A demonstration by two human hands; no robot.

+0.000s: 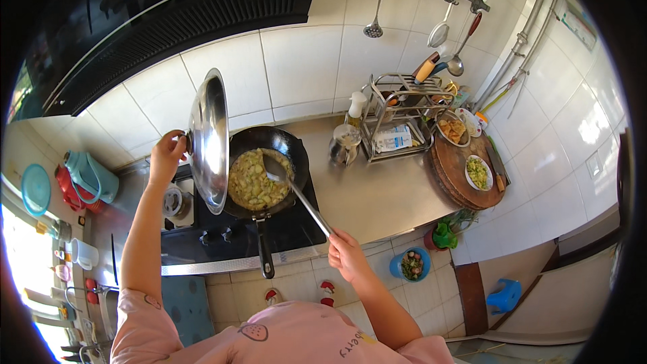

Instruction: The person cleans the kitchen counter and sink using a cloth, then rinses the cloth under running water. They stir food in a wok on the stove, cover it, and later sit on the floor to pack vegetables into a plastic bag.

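My left hand (168,155) grips the knob of a domed metal lid (210,141), held tilted on edge at the left side of a black wok (291,147). Chopped greenish-yellow food (247,182) covers the bottom of the wok. A metal spatula (312,210) is held by its handle in my right hand (345,255), with its blade resting in the food. The wok sits on the right side of a black gas stove (227,250), its handle (265,253) pointing towards me.
Right of the stove are a metal jug (345,144), a steel rack (371,111) and a round wooden board (450,177) bearing a bowl of chopped greens (476,173), a plate of fried food (452,130) and a cleaver (495,162). A range hood (202,35) overhangs the upper left.
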